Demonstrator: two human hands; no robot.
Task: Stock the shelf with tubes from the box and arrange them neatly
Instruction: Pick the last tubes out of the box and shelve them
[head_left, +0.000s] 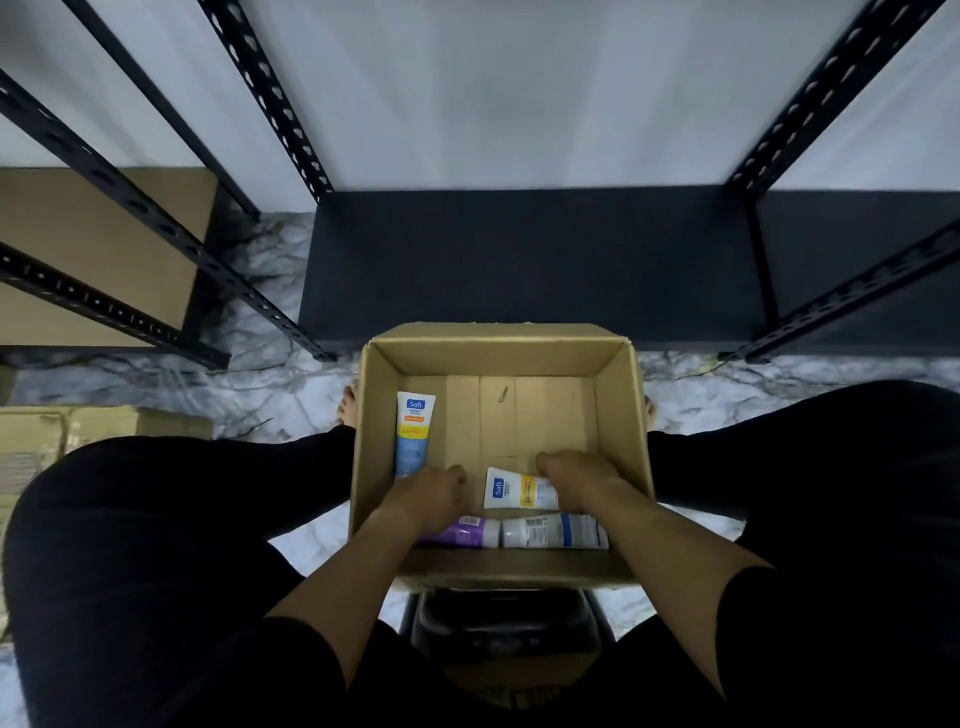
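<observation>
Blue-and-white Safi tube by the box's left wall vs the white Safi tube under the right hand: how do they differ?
The blue-and-white Safi tube lies lengthwise along the cardboard box wall; the white Safi tube lies crosswise. The first is in full view and ungripped; the right hand covers the second's end. Both lie flat and carry the Safi logo.

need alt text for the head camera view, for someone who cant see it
Seen from above, a seated person reaches both hands into an open cardboard box on the floor: the right hand grips a white tube, the left hand rests beside a blue and white tube. Two more tubes lie at the near wall, and a dark shelf stands beyond.
</observation>
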